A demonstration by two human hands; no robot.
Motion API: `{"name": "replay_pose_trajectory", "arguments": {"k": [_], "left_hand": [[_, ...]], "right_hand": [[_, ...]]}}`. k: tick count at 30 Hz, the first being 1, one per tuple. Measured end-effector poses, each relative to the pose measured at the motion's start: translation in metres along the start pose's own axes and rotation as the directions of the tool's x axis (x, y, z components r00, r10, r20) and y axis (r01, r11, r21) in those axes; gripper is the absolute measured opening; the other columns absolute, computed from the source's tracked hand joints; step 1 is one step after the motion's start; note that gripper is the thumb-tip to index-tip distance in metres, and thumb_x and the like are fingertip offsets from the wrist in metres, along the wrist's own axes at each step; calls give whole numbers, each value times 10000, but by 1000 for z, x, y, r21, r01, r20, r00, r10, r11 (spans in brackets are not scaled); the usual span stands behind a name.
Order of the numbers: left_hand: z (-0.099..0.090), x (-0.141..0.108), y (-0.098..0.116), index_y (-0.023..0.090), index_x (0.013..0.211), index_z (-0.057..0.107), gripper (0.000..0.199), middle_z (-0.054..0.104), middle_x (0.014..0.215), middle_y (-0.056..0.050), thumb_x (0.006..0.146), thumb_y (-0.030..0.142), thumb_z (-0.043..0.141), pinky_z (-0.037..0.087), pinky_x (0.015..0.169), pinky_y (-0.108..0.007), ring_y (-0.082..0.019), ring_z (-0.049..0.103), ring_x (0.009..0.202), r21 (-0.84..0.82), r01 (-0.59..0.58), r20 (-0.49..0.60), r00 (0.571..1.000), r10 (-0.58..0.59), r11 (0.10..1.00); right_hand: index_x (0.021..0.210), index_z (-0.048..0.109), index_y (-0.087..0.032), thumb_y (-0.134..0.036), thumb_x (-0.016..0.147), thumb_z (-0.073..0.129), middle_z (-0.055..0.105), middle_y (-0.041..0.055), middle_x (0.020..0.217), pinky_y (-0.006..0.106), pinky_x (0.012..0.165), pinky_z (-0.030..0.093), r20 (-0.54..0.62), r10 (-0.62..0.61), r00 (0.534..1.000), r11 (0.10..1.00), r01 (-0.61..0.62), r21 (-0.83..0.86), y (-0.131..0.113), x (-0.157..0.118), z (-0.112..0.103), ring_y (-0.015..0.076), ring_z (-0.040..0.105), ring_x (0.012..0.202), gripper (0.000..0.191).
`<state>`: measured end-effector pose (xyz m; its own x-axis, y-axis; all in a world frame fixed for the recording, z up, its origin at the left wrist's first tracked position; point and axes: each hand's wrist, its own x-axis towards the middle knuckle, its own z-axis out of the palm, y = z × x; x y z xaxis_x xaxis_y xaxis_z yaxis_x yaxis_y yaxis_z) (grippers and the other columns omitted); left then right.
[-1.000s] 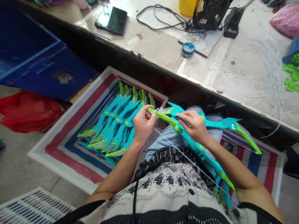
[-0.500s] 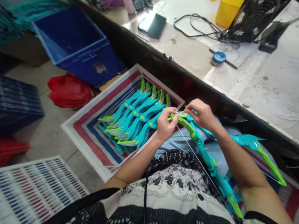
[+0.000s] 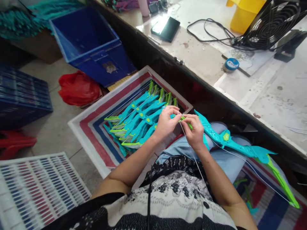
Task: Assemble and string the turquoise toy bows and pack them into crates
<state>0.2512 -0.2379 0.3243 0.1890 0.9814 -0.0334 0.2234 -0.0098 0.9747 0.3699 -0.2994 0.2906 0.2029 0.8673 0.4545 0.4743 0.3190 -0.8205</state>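
Observation:
My left hand (image 3: 168, 122) is closed, pinching thin white string (image 3: 191, 145) beside a green bow tip. Close against it, my right hand (image 3: 193, 130) closes its fingers around that green tip (image 3: 184, 119). A turquoise and green toy bow (image 3: 226, 137) lies across my lap to the right, its own string slack beneath it; my right hand hides whether the tip belongs to this bow. One strand of string hangs from my fingers down over my clothes. Left of my hands, several similar toy bows (image 3: 141, 114) lie stacked in a striped-lined basket (image 3: 96, 111).
A worktable (image 3: 201, 60) runs along the far side, bearing a fan (image 3: 271, 25), a yellow container (image 3: 247, 16), a round blue-lidded tin (image 3: 231, 64) and a dark flat device (image 3: 166, 28). Blue bin (image 3: 91, 57), red bag (image 3: 79, 89) and white crate (image 3: 40, 188) stand left.
My right hand has come down and in, close to my left hand. The bow that ran beside my right forearm no longer shows there. The whole view has shifted slightly.

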Motion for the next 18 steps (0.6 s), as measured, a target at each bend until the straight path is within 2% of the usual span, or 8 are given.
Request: {"name": "replay_pose_trajectory", "arguments": {"k": [2,3,5,7,10,12,16,18], "left_hand": [[-3,-3,3,178,686,632,114,668,851,-54,785,225,661,490,817,-309,-180,617,869,175,-133,-2,991,136,976],[-3,-5,4,182,713,632,113,660,795,-40,813,233,640,495,746,-292,-161,612,779,185,-149,-3,988,152,971],[1,-11,5,182,776,632,127,645,710,-14,852,284,623,474,585,-252,-123,576,600,68,-91,-19,996,92,994],[7,-16,6,175,825,628,170,642,669,-3,850,342,648,446,477,-225,-112,569,514,-110,5,-18,1000,-8,994],[13,-19,8,169,861,617,243,678,702,-11,809,387,711,510,482,-222,-130,636,534,-256,80,1,997,-82,963],[13,-19,8,172,849,599,284,691,706,-5,776,404,746,559,522,-239,-129,645,523,-293,95,-1,995,-100,952],[11,-17,9,161,802,608,318,685,663,0,713,411,782,568,520,-237,-123,637,499,-346,155,-24,984,-174,926],[8,-15,11,142,781,648,325,692,674,-19,681,414,796,575,536,-236,-127,650,531,-348,215,20,975,-222,912]], "right_hand": [[824,623,-205,-247,945,583,649,42,873,328,776,534,-5,52,999,998,-51,29,6,2,2,171,633,859,134],[817,623,-203,-249,942,589,641,35,853,313,755,531,-17,75,997,996,-74,45,7,4,2,161,623,831,138],[805,619,-201,-247,934,601,629,27,835,287,718,526,-53,118,992,990,-114,77,7,9,0,150,609,809,138],[807,617,-200,-231,927,608,623,24,841,263,681,522,-93,148,985,984,-137,114,6,13,0,143,604,808,124],[831,621,-200,-198,931,589,619,27,872,241,653,523,-128,137,982,979,-115,166,5,15,2,135,604,821,106],[848,625,-201,-194,940,572,616,34,901,243,659,531,-125,119,985,979,-96,178,6,15,4,135,604,834,106],[879,652,-207,-191,946,564,619,40,914,279,733,543,-136,87,987,989,-69,127,9,13,8,143,608,861,111],[908,678,-215,-189,948,565,627,37,916,292,768,542,-157,65,985,990,-44,130,9,13,9,143,612,868,123]]}}
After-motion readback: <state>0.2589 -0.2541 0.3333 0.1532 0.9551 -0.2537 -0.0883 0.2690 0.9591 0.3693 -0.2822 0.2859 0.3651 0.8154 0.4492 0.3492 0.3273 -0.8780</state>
